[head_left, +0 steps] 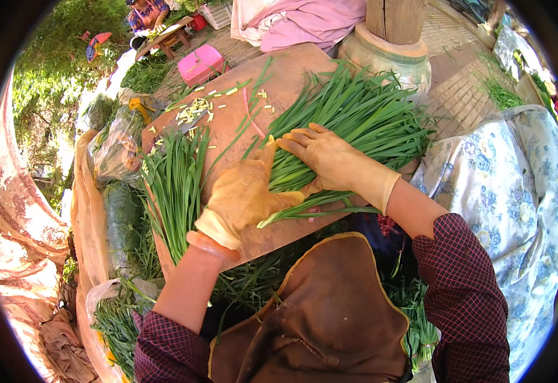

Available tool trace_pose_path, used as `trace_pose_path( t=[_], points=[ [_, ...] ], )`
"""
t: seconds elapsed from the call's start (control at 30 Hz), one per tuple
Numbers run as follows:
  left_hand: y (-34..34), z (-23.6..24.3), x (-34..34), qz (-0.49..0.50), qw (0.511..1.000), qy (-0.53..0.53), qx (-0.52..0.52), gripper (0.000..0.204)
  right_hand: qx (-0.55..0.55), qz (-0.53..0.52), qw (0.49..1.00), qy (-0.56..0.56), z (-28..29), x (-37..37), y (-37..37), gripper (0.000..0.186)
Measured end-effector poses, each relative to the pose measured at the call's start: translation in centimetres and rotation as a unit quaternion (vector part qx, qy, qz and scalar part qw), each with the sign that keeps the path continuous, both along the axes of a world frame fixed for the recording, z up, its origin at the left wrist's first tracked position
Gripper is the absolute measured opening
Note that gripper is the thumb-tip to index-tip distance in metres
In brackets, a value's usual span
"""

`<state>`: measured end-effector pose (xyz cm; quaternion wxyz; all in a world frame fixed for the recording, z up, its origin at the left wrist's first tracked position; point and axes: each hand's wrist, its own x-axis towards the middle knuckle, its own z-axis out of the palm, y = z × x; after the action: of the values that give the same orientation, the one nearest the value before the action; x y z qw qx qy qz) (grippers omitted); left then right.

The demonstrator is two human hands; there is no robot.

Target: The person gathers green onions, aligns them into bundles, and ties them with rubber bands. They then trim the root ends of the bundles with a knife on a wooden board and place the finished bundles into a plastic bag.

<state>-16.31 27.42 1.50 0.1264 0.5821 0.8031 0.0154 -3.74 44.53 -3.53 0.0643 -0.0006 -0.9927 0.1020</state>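
On the wooden board lies a large bunch of long green leaves. Both my hands wear yellow rubber gloves. My left hand is at the bunch's near left end, thumb and forefinger spread apart. My right hand lies over the leaves just right of it, fingers stretched across them. A smaller bunch lies along the board's left side. Above it are chopped pale stem pieces and a partly covered blade. A pink strand lies between the bunches.
Plastic bags of greens flank the board's left, floral cloth its right. Beyond are a pink box, pink cloth and a large jar under a wooden post. Another person sits at a small bench in the back left.
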Motion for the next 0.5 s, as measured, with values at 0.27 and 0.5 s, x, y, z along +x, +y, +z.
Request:
trace_pose_path(
  t=[0.27,0.5],
  points=[
    [-0.8,-4.2,4.6,0.043,0.961,0.271,-0.019,0.119,0.067,0.028,0.993,-0.088,3.1,0.8,-0.7,0.115],
    [-0.2,-4.6,0.4,0.035,0.993,0.115,-0.012,0.097,0.076,0.039,0.996,-0.033,1.3,-1.4,-1.7,0.120]
  ],
)
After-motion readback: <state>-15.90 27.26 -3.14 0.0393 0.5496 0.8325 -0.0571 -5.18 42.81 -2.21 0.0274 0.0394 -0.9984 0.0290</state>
